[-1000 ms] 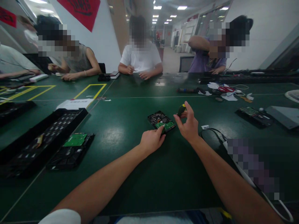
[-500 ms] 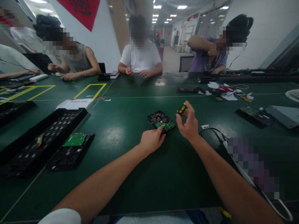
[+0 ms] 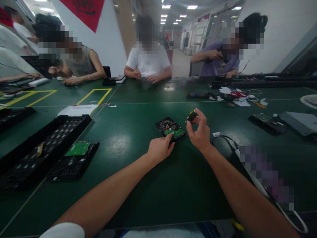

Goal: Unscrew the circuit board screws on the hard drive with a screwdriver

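Observation:
A hard drive point(image 3: 166, 125) with a green circuit board facing up lies on the green table in front of me. My left hand point(image 3: 161, 148) grips its near edge, thumb on top of the board and fingers at the side. Just to the right, my right hand point(image 3: 199, 131) pinches a small black-and-yellow screwdriver point(image 3: 192, 115) by its handle. Its thin shaft points down and left toward the drive's right side; whether the tip touches the drive is too small to tell.
On the left stand a long black tray point(image 3: 51, 145) and a second hard drive point(image 3: 74, 162). Another drive point(image 3: 268, 123) lies at the right beside a grey box point(image 3: 298, 123). A white power strip point(image 3: 255, 180) with a cable is near my right forearm. Several people sit across the table.
The screwdriver's handle has turned and tipped slightly in my right hand's fingers. My left hand holds the drive in the same place. Across the table at right, a person's raised arm has lowered.

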`<state>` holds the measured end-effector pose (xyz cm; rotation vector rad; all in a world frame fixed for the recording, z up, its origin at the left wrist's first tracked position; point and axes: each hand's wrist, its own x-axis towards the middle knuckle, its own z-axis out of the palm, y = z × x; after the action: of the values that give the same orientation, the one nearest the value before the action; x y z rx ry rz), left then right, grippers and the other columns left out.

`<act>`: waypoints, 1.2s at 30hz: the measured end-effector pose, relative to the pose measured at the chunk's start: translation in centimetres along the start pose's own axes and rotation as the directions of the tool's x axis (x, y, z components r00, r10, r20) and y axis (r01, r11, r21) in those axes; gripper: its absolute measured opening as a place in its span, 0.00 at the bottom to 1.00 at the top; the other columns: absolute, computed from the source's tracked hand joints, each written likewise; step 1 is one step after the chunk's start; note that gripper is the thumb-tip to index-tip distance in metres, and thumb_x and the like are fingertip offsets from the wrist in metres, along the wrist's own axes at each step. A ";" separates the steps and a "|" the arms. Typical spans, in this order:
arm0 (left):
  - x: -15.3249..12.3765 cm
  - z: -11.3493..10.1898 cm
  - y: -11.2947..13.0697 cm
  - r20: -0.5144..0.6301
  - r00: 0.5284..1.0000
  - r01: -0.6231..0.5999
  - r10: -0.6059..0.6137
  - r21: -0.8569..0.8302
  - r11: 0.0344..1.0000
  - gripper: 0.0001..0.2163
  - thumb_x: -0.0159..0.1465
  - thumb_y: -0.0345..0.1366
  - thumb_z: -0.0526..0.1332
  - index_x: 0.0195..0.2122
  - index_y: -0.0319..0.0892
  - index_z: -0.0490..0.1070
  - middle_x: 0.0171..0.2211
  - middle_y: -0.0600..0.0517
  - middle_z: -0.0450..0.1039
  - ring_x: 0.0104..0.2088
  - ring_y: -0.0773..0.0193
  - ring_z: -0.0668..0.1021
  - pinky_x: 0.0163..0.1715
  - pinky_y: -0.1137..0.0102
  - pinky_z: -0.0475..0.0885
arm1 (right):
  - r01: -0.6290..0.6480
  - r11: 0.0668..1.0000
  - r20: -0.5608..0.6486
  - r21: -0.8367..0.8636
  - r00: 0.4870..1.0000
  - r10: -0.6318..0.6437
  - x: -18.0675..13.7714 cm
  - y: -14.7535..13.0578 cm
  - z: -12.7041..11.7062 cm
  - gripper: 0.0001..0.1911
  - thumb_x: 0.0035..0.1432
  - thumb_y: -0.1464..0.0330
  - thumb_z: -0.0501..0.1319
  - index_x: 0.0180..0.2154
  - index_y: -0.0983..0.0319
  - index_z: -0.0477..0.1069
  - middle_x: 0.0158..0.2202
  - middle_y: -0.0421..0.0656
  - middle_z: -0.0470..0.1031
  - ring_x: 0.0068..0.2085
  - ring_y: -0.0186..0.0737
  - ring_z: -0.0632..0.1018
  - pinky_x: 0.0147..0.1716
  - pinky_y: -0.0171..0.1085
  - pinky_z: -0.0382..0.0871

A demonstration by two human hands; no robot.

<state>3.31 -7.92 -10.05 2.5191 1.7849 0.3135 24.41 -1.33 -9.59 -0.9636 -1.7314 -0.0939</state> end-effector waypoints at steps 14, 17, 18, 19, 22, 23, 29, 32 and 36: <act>-0.1 -0.2 0.1 0.002 1.000 -0.003 0.003 -0.002 1.000 0.24 0.74 0.47 0.52 0.68 0.45 0.65 0.44 0.45 0.84 0.40 0.50 0.85 0.37 0.61 0.78 | -0.021 1.000 0.007 0.005 1.000 0.021 -0.1 0.3 0.1 0.37 0.70 0.59 0.62 0.73 0.54 0.50 0.59 0.52 0.75 0.44 0.46 0.84 0.46 0.49 0.83; -0.2 -0.3 0.2 0.014 1.000 0.001 -0.001 -0.007 1.000 0.24 0.74 0.48 0.52 0.68 0.45 0.65 0.44 0.44 0.83 0.40 0.50 0.85 0.37 0.61 0.78 | -0.024 1.000 -0.006 0.004 1.000 0.024 -0.2 0.3 0.1 0.37 0.68 0.58 0.64 0.72 0.54 0.51 0.55 0.50 0.76 0.42 0.46 0.83 0.45 0.50 0.84; -0.2 -0.3 0.2 0.021 1.000 0.006 -0.005 -0.008 1.000 0.24 0.74 0.48 0.52 0.68 0.45 0.65 0.44 0.44 0.83 0.40 0.50 0.85 0.37 0.61 0.78 | -0.025 1.000 0.002 0.018 1.000 0.025 -0.2 0.3 0.1 0.37 0.69 0.59 0.63 0.72 0.54 0.50 0.55 0.50 0.76 0.42 0.46 0.83 0.45 0.50 0.83; -0.2 -0.4 0.2 0.027 1.000 0.009 -0.009 -0.008 1.000 0.24 0.74 0.48 0.52 0.68 0.45 0.65 0.44 0.44 0.83 0.41 0.50 0.85 0.38 0.61 0.78 | -0.027 0.999 0.015 0.037 1.000 0.027 -0.2 0.3 0.1 0.36 0.70 0.60 0.61 0.73 0.54 0.49 0.55 0.51 0.76 0.44 0.46 0.83 0.46 0.50 0.83; -0.2 -0.5 0.2 0.038 0.999 0.009 -0.009 -0.010 1.000 0.25 0.74 0.47 0.53 0.69 0.45 0.64 0.45 0.43 0.83 0.42 0.51 0.85 0.39 0.61 0.78 | -0.040 0.997 0.041 0.066 0.998 0.037 -0.3 0.3 0.1 0.36 0.72 0.61 0.58 0.74 0.54 0.46 0.58 0.52 0.75 0.46 0.46 0.84 0.47 0.50 0.83; -0.2 -0.5 0.2 0.037 0.999 0.010 -0.010 -0.011 1.000 0.25 0.74 0.47 0.52 0.69 0.45 0.64 0.46 0.43 0.83 0.42 0.51 0.85 0.39 0.61 0.78 | -0.040 0.998 0.038 0.056 0.999 0.037 -0.3 0.2 0.1 0.36 0.72 0.61 0.58 0.74 0.54 0.46 0.58 0.52 0.75 0.45 0.46 0.84 0.46 0.50 0.84; -0.1 -0.4 0.2 0.035 0.999 0.012 -0.012 -0.012 1.000 0.24 0.74 0.47 0.52 0.69 0.45 0.64 0.46 0.44 0.83 0.42 0.51 0.85 0.40 0.60 0.78 | -0.008 1.000 0.018 0.003 1.000 0.008 -0.2 0.2 0.1 0.37 0.70 0.60 0.61 0.73 0.53 0.48 0.65 0.55 0.69 0.44 0.46 0.83 0.45 0.51 0.84; -0.1 -0.2 0.2 0.014 1.000 0.006 -0.006 -0.006 1.000 0.24 0.74 0.47 0.52 0.69 0.45 0.64 0.46 0.44 0.83 0.41 0.51 0.85 0.39 0.61 0.78 | -0.013 0.999 0.031 0.048 0.999 0.012 -0.2 0.2 0.1 0.35 0.71 0.63 0.58 0.74 0.54 0.47 0.65 0.55 0.69 0.45 0.46 0.84 0.47 0.50 0.83; -0.2 -0.3 0.1 0.014 1.000 0.002 -0.002 -0.002 1.000 0.24 0.74 0.47 0.52 0.68 0.45 0.64 0.45 0.44 0.83 0.41 0.51 0.85 0.38 0.61 0.78 | 0.008 1.000 -0.006 0.018 1.000 -0.008 -0.1 0.2 0.2 0.36 0.69 0.63 0.61 0.73 0.54 0.49 0.64 0.54 0.69 0.43 0.46 0.83 0.44 0.50 0.84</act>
<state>3.33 -8.13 -9.80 2.5116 1.7806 0.2968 24.41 -1.17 -9.79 -0.9429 -1.7277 -0.0866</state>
